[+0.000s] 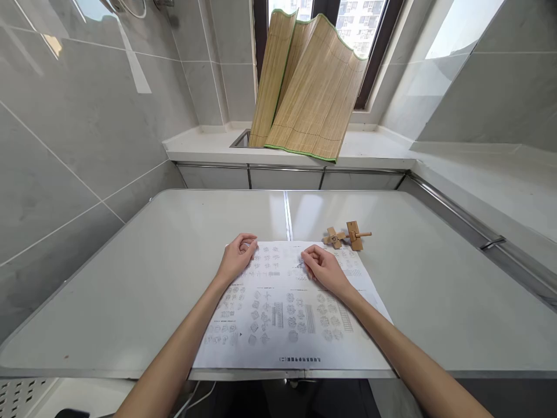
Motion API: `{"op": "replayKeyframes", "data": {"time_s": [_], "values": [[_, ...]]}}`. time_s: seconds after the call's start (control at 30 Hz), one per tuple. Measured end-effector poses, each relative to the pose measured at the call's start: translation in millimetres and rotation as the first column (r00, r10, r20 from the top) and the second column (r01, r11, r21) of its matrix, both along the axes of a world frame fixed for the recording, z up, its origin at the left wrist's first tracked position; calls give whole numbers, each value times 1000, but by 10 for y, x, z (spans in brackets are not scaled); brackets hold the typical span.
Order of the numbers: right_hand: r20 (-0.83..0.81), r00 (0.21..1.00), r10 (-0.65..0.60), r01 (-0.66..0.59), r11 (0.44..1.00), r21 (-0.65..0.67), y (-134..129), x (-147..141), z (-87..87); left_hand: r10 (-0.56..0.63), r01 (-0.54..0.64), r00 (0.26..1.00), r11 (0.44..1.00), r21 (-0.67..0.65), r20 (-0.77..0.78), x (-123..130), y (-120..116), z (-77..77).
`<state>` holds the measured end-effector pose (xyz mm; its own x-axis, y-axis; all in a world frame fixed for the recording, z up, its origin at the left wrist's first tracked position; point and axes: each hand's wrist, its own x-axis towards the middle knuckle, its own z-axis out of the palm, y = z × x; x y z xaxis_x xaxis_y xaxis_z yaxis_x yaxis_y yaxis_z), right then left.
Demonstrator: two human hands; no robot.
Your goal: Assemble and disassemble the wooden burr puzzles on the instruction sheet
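My left hand lies at the far left corner of a printed paper sheet, its fingers bent and drawn close to one another, the thumb near the forefinger. I cannot tell whether the paper's edge is caught between them. My right hand rests over the far part of the same sheet, right of the middle, with the fingers curled in and the thumb up against them; whether they pinch anything I cannot tell, since the tips are too small to make out.

The sheet lies flat on the white table between my forearms, reaching to the near edge. Rows of small grey line drawings cover it, and a bold heading at its near side faces me upside down. Just beyond my right hand, at the sheet's far right corner, sits a brown wooden cross; to its right, close against it, is a larger wooden piece with a round stick pointing right.

Farther off, past the table, a folded bamboo mat with green edging stands on the white ledge, leaning at the window.
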<state>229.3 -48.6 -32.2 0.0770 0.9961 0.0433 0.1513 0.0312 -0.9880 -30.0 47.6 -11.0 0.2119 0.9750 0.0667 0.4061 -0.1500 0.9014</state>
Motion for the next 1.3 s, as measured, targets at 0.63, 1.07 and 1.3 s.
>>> {"op": "replayKeyframes", "data": {"time_s": [0.63,1.07,1.3], "values": [[-5,1000,-11,11,1000,7,27,7,-34,-28,28,1000,1000,-5,5,-19,2,-3],[3,1000,-13,13,1000,-2,5,8,5,-46,46,999,999,-11,7,-6,-5,7],[-6,1000,-12,12,1000,4,8,3,13,-44,44,999,999,-14,1,0,-10,15]]}}
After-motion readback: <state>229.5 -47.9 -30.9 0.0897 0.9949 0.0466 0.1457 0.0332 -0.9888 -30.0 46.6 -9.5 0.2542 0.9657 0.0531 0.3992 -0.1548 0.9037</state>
